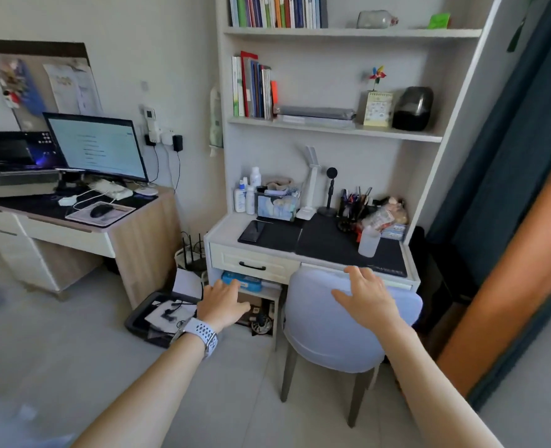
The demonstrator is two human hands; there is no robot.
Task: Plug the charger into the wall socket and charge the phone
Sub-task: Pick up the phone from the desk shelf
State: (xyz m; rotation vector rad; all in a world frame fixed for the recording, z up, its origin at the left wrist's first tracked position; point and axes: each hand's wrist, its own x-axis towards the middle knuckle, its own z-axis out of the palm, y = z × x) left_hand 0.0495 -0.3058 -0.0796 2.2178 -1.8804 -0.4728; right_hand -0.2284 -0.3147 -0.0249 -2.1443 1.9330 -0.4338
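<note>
A dark phone (252, 230) lies flat on the black mat at the left end of the white desk (225, 227). On the wall between the two desks is a socket (167, 137) with several adapters plugged in, among them a black one (177, 142) whose cable hangs down. My left hand (224, 302), wearing a white watch, is held out in the air in front of the desk's open lower shelf, fingers relaxed and holding nothing. My right hand (366, 294) hovers over the back of the pale chair (338, 321), fingers spread and holding nothing.
The chair stands pushed in at the white desk. A wooden desk (141, 234) at left carries a monitor, laptop and mouse. A router and an open black case (158, 315) sit on the floor between the desks. Dark curtain at right; bin at far left.
</note>
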